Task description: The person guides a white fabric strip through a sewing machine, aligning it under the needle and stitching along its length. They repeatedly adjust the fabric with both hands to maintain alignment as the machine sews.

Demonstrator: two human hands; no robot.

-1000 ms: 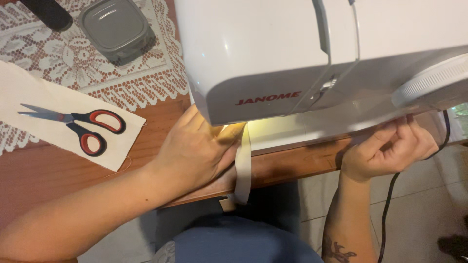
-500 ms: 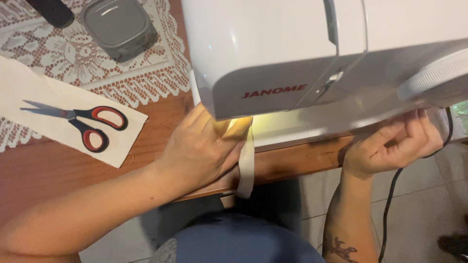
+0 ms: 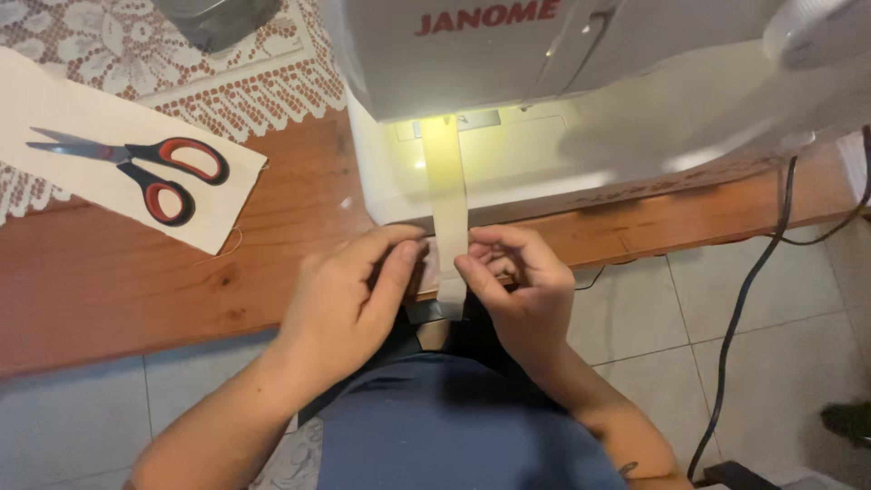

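At the front edge of the wooden table [image 3: 118,281], both hands meet on a narrow strip of pale fabric [image 3: 446,195]. Left hand [image 3: 349,304] lies palm down, wrist angled in from the lower left, with its thumb and forefinger closed on the strip's left edge near the table's lip. Right hand [image 3: 517,286] comes in from the lower right with its fingers curled inward, thumb and forefinger pinched on the strip's right edge directly opposite the left; the other fingers fold toward the palm. Both forearms are bare and rise from either side of the person's dark blue lap.

That strip is cream-white, flat and about as wide as a ribbon. It runs straight back from the fingers across the bed of the white sewing machine [image 3: 581,100], glows yellow under the machine's lamp, and disappears beneath the head, probably at the presser foot, though the needle area is hidden. Its near end hangs just past the table edge between the two hands.

To the left, red-and-black-handled scissors [image 3: 136,163] lie closed on a rectangle of white cloth [image 3: 213,204], which overlaps a lace doily [image 3: 227,95]. A black power cord [image 3: 753,281] drops off the right side onto the tiled floor
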